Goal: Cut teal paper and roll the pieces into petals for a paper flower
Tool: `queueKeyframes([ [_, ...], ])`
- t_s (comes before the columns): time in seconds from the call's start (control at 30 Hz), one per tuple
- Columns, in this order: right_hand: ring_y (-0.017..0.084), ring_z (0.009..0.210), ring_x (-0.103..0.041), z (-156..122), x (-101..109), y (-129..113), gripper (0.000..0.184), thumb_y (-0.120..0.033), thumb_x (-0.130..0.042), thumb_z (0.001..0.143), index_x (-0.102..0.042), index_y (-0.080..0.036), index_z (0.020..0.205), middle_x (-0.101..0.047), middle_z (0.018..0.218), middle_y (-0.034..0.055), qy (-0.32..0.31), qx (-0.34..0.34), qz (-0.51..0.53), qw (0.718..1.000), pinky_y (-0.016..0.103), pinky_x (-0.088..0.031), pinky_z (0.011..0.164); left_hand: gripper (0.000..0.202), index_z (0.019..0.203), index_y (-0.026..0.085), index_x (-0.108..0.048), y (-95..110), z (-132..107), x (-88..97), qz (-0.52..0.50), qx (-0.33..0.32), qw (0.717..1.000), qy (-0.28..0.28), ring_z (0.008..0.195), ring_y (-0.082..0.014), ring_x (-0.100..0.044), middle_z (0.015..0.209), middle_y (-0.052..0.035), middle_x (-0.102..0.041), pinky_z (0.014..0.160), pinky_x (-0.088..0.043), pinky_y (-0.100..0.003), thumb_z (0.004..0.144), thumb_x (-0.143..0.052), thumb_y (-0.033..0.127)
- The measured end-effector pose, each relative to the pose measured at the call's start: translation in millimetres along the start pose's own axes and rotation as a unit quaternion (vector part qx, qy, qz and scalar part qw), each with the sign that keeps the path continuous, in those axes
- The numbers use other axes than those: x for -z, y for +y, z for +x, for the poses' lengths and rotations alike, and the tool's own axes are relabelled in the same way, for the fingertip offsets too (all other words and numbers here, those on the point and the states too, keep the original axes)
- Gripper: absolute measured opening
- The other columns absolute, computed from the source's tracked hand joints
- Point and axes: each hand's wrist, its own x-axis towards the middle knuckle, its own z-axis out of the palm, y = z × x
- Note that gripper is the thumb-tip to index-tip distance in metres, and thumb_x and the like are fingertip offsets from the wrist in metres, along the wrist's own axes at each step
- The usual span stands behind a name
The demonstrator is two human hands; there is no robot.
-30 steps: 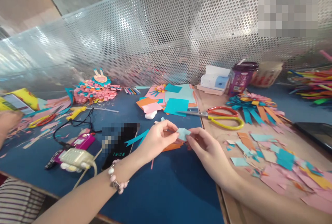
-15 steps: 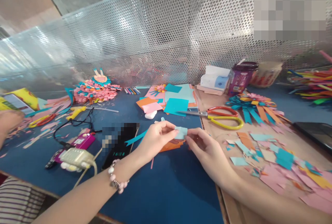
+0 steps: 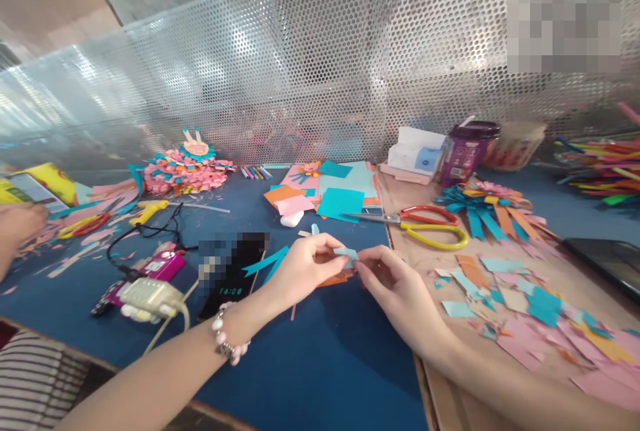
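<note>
Between my two hands is a small light blue piece of paper [image 3: 345, 254], held above the blue table. My left hand [image 3: 305, 268] pinches its left side with thumb and fingers, and a beaded bracelet circles that wrist. The fingertips of my right hand [image 3: 397, 284] close on the right end of the same piece. Under and beside the left hand lie teal paper strips [image 3: 267, 261] and orange paper [image 3: 333, 280]. Just beyond the hands are teal paper squares [image 3: 341, 203] and scissors [image 3: 400, 219] with red and yellow handles.
Paper scraps [image 3: 545, 304] cover the cardboard at right, near a paper flower [image 3: 493, 204]. A purple cup [image 3: 470, 154] stands behind. Leftward are a phone [image 3: 237, 278], a power strip [image 3: 155, 298], a glue gun [image 3: 150, 211] and another person's hand [image 3: 20, 224].
The light blue paper has tilted and now shows a narrower face between my fingers. Both hands stay in nearly the same place. The view has shifted slightly.
</note>
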Motion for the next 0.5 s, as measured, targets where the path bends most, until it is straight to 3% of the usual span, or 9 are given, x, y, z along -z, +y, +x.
queueKeyframes([
  [0.33,0.012,0.060,-0.058,-5.2,0.7,5.3,0.021,-0.027,-0.046,0.090,-0.064,-0.025,0.101,-0.058,0.093,0.0045,-0.002,0.058,-0.047,0.997,0.028,-0.052,0.057,0.019,0.089,0.012,-0.063,10.0,1.3,3.2,-0.119,0.048,0.992,-0.014,0.073,-0.0177,-0.068,0.081,-0.0068,-0.067,0.078,-0.054,-0.038,0.079,-0.061,0.027],
  [0.5,0.012,0.062,-0.059,-5.7,1.4,6.2,0.023,-0.023,-0.045,0.090,-0.065,-0.023,0.101,-0.058,0.098,0.0053,-0.004,0.081,-0.084,0.993,0.028,-0.051,0.055,0.029,0.093,0.010,-0.062,10.5,2.1,3.3,-0.106,0.050,0.993,-0.011,0.074,-0.0174,-0.067,0.084,-0.0080,-0.066,0.076,-0.054,-0.035,0.076,-0.066,0.034],
])
